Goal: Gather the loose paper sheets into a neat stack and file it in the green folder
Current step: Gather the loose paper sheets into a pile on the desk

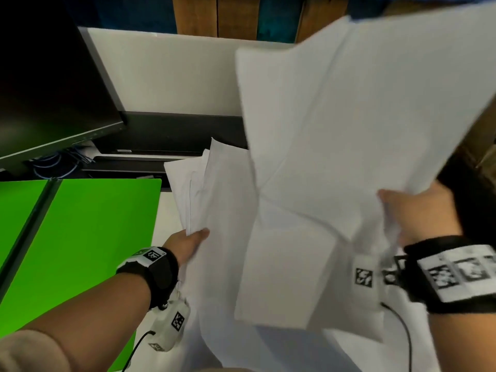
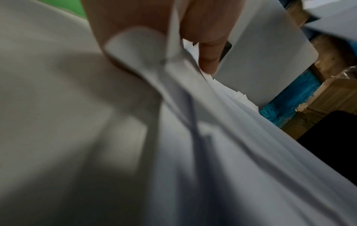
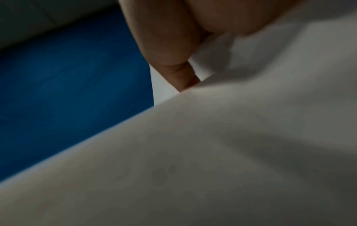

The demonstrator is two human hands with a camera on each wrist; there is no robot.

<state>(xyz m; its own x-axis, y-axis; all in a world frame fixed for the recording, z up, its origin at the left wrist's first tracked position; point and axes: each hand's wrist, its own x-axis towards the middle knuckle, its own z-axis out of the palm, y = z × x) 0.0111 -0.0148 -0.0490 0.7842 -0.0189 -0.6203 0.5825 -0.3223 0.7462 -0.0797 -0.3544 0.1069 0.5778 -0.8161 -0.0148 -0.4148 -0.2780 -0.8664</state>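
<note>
Several white paper sheets [image 1: 335, 135] are lifted off the table in a loose, uneven fan in the head view. My left hand [image 1: 188, 241] pinches the left bundle of sheets [image 1: 214, 189] at its lower left edge; the left wrist view shows finger and thumb [image 2: 208, 45] clamped on the paper [image 2: 212, 152]. My right hand [image 1: 418, 213] grips the larger raised sheets at their lower right corner, its fingers [image 3: 170, 45] curled onto the paper [image 3: 212, 152]. The green folder [image 1: 80, 237] lies open and flat at the left.
A dark monitor [image 1: 48, 76] stands at the back left with cables [image 1: 53, 162] below it. A black device [image 1: 171, 135] runs along the back. A white panel [image 1: 166, 71] rises behind it. More white paper [image 1: 281, 350] lies low near me.
</note>
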